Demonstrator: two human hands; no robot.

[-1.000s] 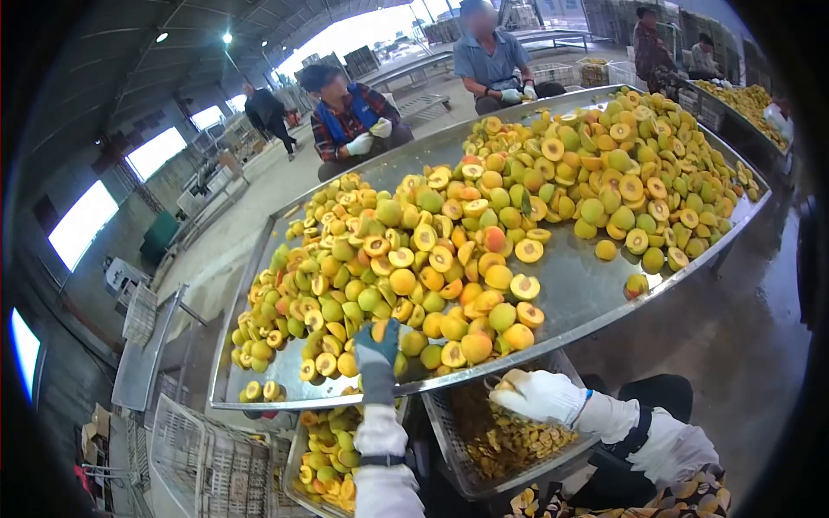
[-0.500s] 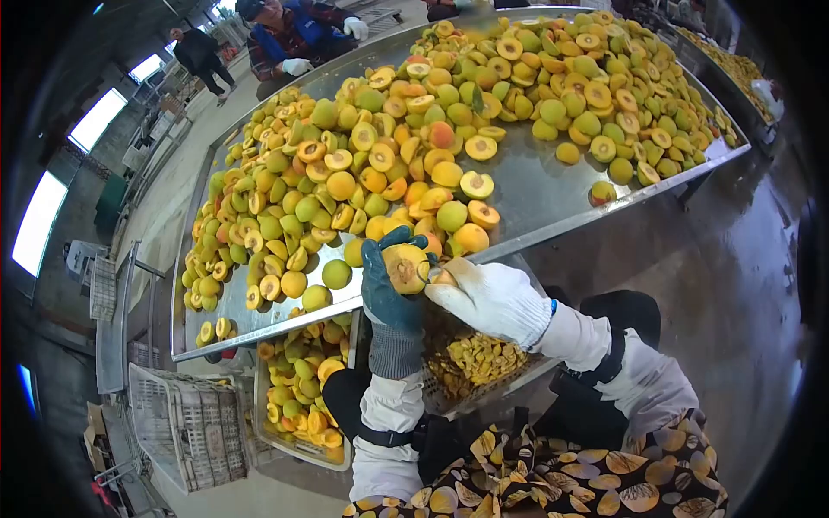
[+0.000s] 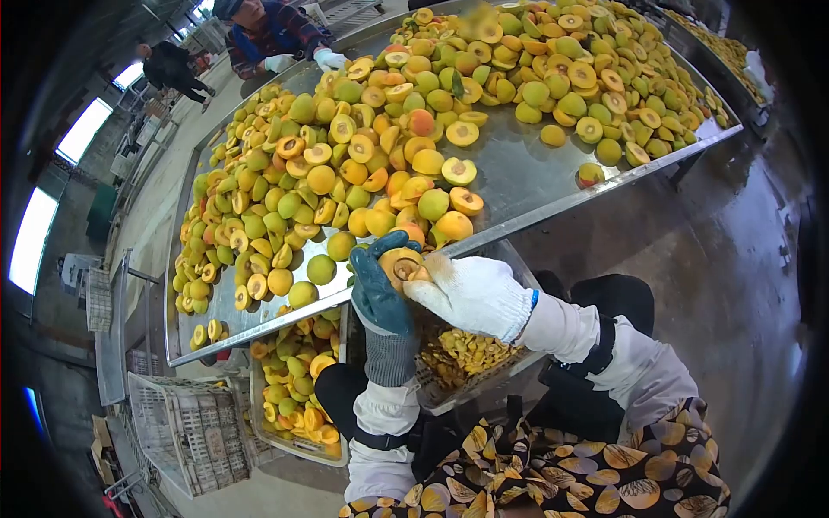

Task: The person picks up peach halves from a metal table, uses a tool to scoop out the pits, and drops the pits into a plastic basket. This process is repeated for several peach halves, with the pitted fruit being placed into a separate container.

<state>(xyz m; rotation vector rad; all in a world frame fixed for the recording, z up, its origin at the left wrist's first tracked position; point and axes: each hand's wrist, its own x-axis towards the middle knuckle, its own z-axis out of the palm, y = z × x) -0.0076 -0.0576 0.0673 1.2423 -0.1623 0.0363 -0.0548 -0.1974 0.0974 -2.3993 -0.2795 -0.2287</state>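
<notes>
My left hand, in a dark green coated glove, is closed around a yellow peach half with its cut face turned toward my right hand. My right hand, in a white knit glove, is closed, with its fingertips at the middle of that cut face. Whatever it may grip is hidden by the fingers. Just beyond both hands, a heap of halved peaches covers much of a metal table. Below the hands is a crate with small yellow-brown pieces.
A crate of peach halves stands under the table's near edge, beside an upright pale plastic crate. Across the table, a person in white gloves works at the fruit. Another person stands farther back. The floor at right looks wet.
The view has shifted, so the table appears farther up and left. My right hand has come further over the peach half's cut face, and the half has tilted in my left hand.
</notes>
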